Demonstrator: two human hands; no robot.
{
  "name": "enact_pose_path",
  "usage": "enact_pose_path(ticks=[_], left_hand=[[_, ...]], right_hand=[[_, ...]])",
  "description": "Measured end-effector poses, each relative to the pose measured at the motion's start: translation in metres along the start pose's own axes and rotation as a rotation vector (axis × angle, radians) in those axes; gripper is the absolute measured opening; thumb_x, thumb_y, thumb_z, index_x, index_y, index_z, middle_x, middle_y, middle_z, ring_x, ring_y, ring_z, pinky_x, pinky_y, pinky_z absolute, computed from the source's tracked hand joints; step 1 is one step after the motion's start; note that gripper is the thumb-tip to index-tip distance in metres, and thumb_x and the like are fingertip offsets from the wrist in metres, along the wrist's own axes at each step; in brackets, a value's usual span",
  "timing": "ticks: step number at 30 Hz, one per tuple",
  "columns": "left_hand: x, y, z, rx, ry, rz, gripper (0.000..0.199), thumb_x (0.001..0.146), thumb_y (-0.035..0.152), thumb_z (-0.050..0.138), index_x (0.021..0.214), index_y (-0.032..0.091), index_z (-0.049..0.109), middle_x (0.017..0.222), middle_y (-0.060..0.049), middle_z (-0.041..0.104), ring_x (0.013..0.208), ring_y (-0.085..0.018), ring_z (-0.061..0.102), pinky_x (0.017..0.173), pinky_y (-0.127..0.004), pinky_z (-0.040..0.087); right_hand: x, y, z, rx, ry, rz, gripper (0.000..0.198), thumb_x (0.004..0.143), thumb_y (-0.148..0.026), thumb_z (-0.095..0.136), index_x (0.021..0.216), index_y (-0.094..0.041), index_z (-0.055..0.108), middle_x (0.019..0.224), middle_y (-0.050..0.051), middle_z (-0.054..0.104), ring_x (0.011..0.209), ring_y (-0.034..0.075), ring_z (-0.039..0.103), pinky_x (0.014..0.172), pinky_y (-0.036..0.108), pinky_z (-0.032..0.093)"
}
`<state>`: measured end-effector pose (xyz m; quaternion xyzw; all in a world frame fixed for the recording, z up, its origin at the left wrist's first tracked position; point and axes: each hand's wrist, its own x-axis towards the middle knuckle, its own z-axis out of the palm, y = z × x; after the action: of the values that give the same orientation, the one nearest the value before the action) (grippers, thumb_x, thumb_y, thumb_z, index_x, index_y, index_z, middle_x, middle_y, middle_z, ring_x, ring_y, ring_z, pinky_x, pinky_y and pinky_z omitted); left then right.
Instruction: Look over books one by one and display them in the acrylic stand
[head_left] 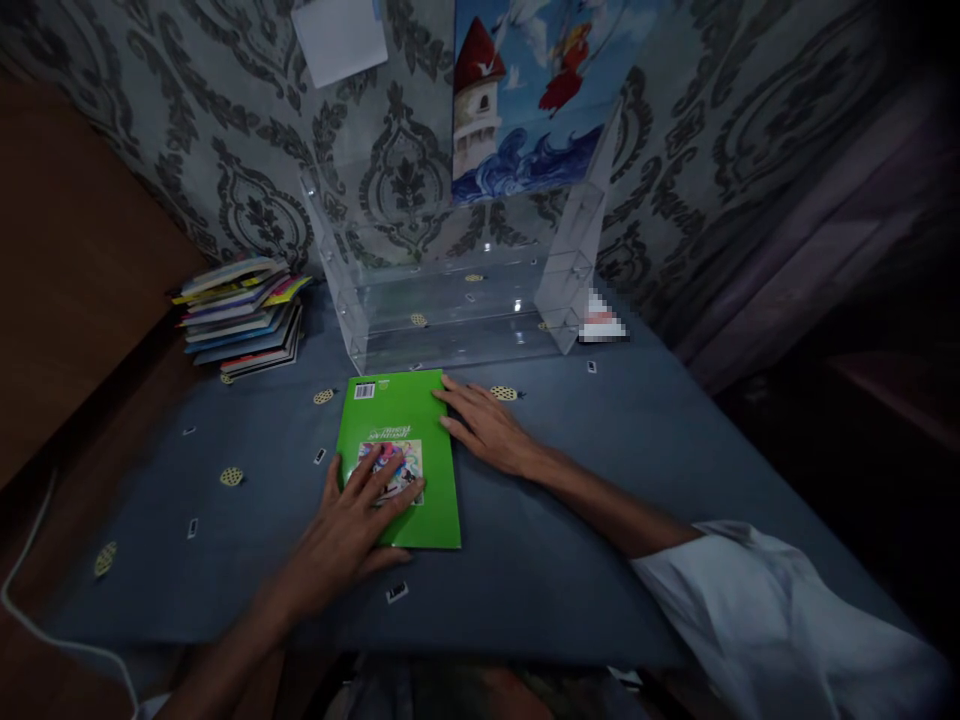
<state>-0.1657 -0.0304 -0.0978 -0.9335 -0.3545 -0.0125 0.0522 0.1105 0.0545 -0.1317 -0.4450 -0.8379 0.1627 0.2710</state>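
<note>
A green book (439, 505) lies flat on the table, its barcode at the far left corner and its printed title upside down to me. Across its lower left part rests my left hand (360, 520), fingers spread over the small colourful picture on the cover. My right hand (484, 425) touches the book's right edge near the far corner, with its fingers stretched out. Just beyond the book stands a clear acrylic rack (574, 260) with see-through side panels and shelves.
A stack of books (244, 315) sits at the table's back left. Behind the rack's right side is a blurred white and red item (602, 320). A castle poster (532, 110) hangs on the patterned wall. The blue tablecloth (570, 590) carries pineapple prints. A white cable (52, 635) runs at the left.
</note>
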Motion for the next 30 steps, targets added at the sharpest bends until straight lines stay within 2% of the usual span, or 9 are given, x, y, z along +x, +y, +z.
enact_pose_path(ticks=[6, 10, 12, 14, 16, 18, 21, 24, 30], left_hand=[[0.003, -0.001, -0.001, -0.034, 0.007, -0.009, 0.073, 0.09, 0.052, 0.066, 0.154, 0.038, 0.034, 0.161, -0.009, 0.036, 0.152, -0.035, 0.022, 0.118, -0.069, 0.012], [0.006, -0.011, -0.009, -0.128, -0.044, -0.002, 0.079, 0.087, 0.059, 0.066, 0.155, 0.038, 0.032, 0.16, -0.01, 0.038, 0.151, -0.035, 0.026, 0.119, -0.066, 0.018], [0.017, -0.022, -0.012, -0.189, -0.074, -0.008, 0.076, 0.091, 0.06, 0.059, 0.156, 0.036, 0.029, 0.159, -0.01, 0.039, 0.15, -0.031, 0.03, 0.119, -0.061, 0.024], [0.036, -0.036, -0.011, -0.222, -0.082, -0.046, 0.062, 0.1, 0.054, 0.047, 0.155, 0.031, 0.032, 0.158, -0.01, 0.042, 0.148, -0.027, 0.036, 0.118, -0.056, 0.03], [0.059, -0.05, -0.006, -0.199, -0.039, -0.11, 0.052, 0.103, 0.046, 0.041, 0.15, 0.024, 0.042, 0.155, -0.013, 0.045, 0.144, -0.027, 0.041, 0.117, -0.053, 0.033], [0.08, -0.061, 0.0, -0.14, 0.056, -0.201, 0.048, 0.103, 0.039, 0.042, 0.144, 0.016, 0.049, 0.149, -0.017, 0.05, 0.139, -0.029, 0.046, 0.115, -0.051, 0.037], [0.1, -0.069, 0.008, -0.1, 0.156, -0.252, 0.042, 0.101, 0.035, 0.044, 0.136, 0.013, 0.055, 0.137, -0.017, 0.058, 0.128, -0.029, 0.054, 0.108, -0.046, 0.044], [0.109, -0.069, 0.009, -0.102, 0.179, -0.216, 0.039, 0.101, 0.032, 0.043, 0.133, 0.014, 0.057, 0.131, -0.015, 0.06, 0.12, -0.029, 0.056, 0.104, -0.045, 0.046], [0.141, -0.063, 0.009, -0.149, 0.155, -0.067, 0.04, 0.101, 0.023, 0.04, 0.137, 0.017, 0.056, 0.132, -0.012, 0.06, 0.118, -0.027, 0.055, 0.099, -0.043, 0.045]], right_hand=[[0.001, 0.0, 0.001, -0.01, -0.01, 0.002, 0.05, 0.104, -0.04, 0.038, 0.145, -0.015, 0.048, 0.156, 0.018, 0.043, 0.147, 0.027, 0.039, 0.119, 0.057, 0.032], [0.001, -0.001, 0.0, -0.003, -0.008, 0.003, 0.049, 0.103, -0.04, 0.038, 0.145, -0.016, 0.05, 0.155, 0.017, 0.045, 0.146, 0.028, 0.039, 0.119, 0.057, 0.033], [0.001, -0.001, 0.0, -0.004, -0.01, 0.005, 0.049, 0.103, -0.039, 0.038, 0.144, -0.016, 0.05, 0.155, 0.017, 0.045, 0.146, 0.028, 0.04, 0.119, 0.057, 0.032], [0.001, -0.001, 0.0, -0.007, -0.007, 0.005, 0.048, 0.103, -0.038, 0.038, 0.144, -0.016, 0.051, 0.155, 0.016, 0.046, 0.146, 0.027, 0.039, 0.12, 0.056, 0.032], [0.001, -0.001, 0.0, -0.006, 0.004, 0.004, 0.046, 0.103, -0.037, 0.04, 0.144, -0.018, 0.051, 0.154, 0.015, 0.047, 0.146, 0.027, 0.04, 0.119, 0.056, 0.032], [0.0, -0.002, 0.0, -0.004, 0.014, 0.001, 0.045, 0.103, -0.036, 0.041, 0.143, -0.018, 0.052, 0.154, 0.016, 0.047, 0.145, 0.027, 0.041, 0.119, 0.056, 0.033], [0.0, -0.003, -0.001, 0.003, 0.023, -0.006, 0.045, 0.103, -0.035, 0.042, 0.142, -0.016, 0.052, 0.152, 0.017, 0.049, 0.144, 0.026, 0.043, 0.118, 0.055, 0.034], [0.001, -0.004, -0.002, 0.002, 0.039, -0.004, 0.044, 0.102, -0.035, 0.044, 0.141, -0.017, 0.054, 0.152, 0.016, 0.05, 0.143, 0.026, 0.044, 0.118, 0.054, 0.035], [0.003, -0.004, -0.001, -0.02, 0.038, -0.017, 0.044, 0.102, -0.033, 0.044, 0.139, -0.014, 0.055, 0.15, 0.019, 0.051, 0.142, 0.027, 0.046, 0.117, 0.053, 0.036]])
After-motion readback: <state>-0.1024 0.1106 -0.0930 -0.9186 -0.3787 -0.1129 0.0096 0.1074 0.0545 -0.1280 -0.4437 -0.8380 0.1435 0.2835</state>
